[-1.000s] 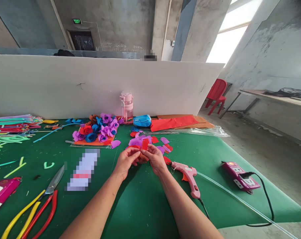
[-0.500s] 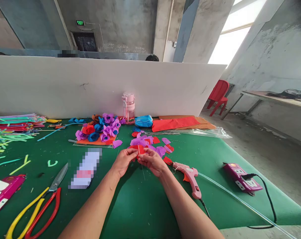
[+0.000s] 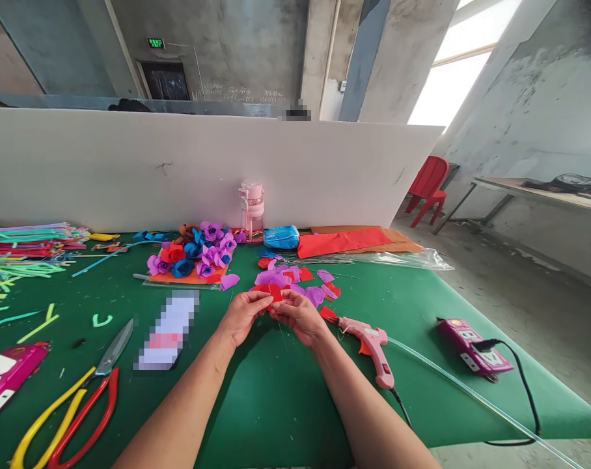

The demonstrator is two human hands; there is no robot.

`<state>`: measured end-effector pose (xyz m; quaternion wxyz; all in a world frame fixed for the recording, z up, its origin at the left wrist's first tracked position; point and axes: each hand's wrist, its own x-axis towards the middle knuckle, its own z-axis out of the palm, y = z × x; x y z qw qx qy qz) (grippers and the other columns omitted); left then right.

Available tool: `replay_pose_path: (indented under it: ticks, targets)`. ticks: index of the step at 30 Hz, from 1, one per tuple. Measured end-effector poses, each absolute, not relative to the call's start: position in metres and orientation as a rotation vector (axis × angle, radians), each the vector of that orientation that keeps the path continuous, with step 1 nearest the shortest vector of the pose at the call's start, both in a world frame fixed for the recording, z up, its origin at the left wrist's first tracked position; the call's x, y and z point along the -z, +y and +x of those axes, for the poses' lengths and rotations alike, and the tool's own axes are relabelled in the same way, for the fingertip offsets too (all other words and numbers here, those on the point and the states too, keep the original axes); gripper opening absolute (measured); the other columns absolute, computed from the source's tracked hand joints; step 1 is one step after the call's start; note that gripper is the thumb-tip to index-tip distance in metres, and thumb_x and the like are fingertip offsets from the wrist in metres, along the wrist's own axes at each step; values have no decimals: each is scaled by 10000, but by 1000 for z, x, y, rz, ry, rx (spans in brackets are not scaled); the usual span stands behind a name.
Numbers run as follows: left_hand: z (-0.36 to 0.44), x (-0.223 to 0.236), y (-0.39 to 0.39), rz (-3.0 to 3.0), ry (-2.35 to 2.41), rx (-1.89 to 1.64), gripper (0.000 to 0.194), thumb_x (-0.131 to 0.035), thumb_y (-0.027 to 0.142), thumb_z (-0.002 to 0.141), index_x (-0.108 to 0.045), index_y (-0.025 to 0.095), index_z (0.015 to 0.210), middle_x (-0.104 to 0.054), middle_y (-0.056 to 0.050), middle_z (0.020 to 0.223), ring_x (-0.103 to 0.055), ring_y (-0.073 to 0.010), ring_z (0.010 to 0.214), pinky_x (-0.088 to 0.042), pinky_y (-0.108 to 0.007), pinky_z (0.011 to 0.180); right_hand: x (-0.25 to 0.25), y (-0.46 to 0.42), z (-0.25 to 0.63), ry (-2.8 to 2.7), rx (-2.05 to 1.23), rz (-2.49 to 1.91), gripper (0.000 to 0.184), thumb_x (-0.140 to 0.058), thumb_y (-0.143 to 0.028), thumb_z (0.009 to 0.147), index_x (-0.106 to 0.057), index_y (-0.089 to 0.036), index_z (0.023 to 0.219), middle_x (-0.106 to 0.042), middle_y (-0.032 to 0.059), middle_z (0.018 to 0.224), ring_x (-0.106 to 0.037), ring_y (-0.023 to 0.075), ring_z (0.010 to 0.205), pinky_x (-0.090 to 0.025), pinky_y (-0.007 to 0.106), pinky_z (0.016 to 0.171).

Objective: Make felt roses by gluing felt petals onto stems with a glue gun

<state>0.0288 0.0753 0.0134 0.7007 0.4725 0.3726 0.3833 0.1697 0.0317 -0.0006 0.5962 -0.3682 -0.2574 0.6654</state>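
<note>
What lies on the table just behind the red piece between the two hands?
Purple petals and red petals lie loosely behind the red piece. Whatever the left hand and right hand cover cannot be seen.

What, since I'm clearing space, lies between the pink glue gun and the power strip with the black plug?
In the head view, a clear glue stick, extending from the glue gun, crosses there; otherwise, green tabletop shows.

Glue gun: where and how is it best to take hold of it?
Probably by the handle, with the right hand coming from the near right side. The gun lies flat, its handle end nearest and its orange trigger on the handle's left. The nozzle points left, away from this grip.
</note>
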Motion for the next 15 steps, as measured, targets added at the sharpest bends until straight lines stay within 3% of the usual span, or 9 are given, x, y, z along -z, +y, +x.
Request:
replay_pose_path:
  ticks: [15]
  targets:
    - [36,-14,71,1043,921,-1023,171,-762,264,563,-691,130,642,-607,4,586,-467,-77,553,-357,-219,575,1,31,160,-617,-1490,-946,322,-803,-365,578,-626,-129,709,-662,5,648,-582,69,511,-515,239,625]
